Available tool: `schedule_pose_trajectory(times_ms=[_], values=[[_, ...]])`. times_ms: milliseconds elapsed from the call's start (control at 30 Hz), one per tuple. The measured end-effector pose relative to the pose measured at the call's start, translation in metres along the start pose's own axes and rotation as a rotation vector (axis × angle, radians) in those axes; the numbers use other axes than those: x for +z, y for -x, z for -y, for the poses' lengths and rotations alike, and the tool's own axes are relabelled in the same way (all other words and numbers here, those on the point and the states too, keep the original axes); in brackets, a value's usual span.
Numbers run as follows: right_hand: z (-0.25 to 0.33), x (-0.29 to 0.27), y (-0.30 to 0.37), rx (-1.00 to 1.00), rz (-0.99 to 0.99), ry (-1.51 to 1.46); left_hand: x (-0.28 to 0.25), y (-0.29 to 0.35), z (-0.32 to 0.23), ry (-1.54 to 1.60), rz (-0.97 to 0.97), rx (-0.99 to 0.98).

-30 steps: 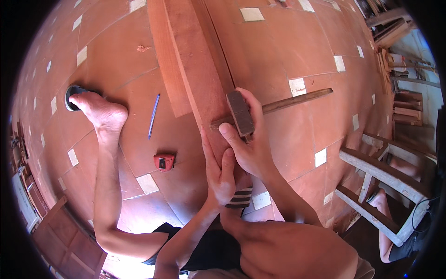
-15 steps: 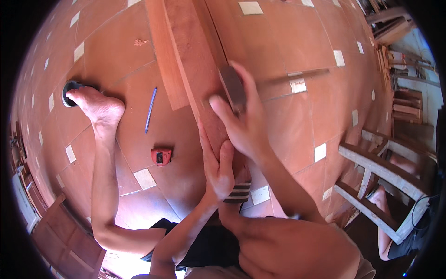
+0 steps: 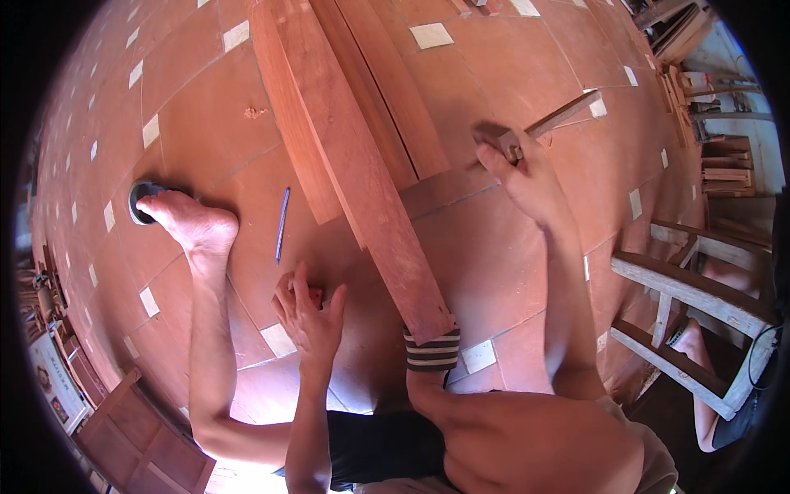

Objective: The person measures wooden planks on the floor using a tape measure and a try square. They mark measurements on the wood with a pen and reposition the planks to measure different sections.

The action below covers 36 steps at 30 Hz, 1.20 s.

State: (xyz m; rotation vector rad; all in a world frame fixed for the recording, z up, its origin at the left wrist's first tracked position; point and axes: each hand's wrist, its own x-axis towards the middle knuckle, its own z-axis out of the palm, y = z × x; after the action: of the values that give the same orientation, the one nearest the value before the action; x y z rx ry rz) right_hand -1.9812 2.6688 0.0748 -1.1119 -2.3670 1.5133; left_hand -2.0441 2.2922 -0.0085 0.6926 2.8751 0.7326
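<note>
The tiled floor (image 3: 494, 239) carries the work. Across it runs a long reddish beam (image 3: 354, 156), the largest workpiece, its near end at the striped band (image 3: 432, 350) around the person's right foot. Both long edges of the beam are in view, and neither hand touches it. A lighter board (image 3: 317, 193) shows along the beam's left edge; further boards (image 3: 395, 107), split by a dark line, lie along its right edge. Their near ends stop short of the beam's near end.

A wooden stool (image 3: 691, 288) stands at right, a broad stretch of floor separating it from the beam's right edge.

The right hand (image 3: 527, 177) is closed around a wooden gauge (image 3: 498, 138), a block on a long stem, well apart from the beam's right edge. The left hand (image 3: 309, 321) has fingers parted and loosely bent, left of the beam's near end.

A blue pen (image 3: 283, 226) lies on the floor between left foot and beam. A red tape measure (image 3: 317, 295) is mostly hidden by the left hand; contact cannot be determined. Small shavings (image 3: 255, 113) lie beyond the pen.
</note>
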Motion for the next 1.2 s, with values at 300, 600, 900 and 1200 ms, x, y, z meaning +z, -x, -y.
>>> schedule_pose_trajectory(times_ms=[300, 600, 900, 1200], values=[[-0.029, -0.006, 0.016, 0.248, 0.017, 0.977, -0.004, 0.01, 0.036, 0.016, 0.101, 0.035], [0.014, 0.003, 0.043, -0.269, -0.255, 0.718, -0.098, -0.029, -0.058, 0.528, 0.243, -0.157], [0.061, 0.042, 0.076, -0.227, 0.474, -0.363, -0.115, -0.078, -0.113, 0.212, 0.165, 0.235], [-0.039, -0.031, -0.024, 0.018, 0.01, -1.199, -0.15, -0.112, 0.052, 0.334, 0.033, -0.043]])
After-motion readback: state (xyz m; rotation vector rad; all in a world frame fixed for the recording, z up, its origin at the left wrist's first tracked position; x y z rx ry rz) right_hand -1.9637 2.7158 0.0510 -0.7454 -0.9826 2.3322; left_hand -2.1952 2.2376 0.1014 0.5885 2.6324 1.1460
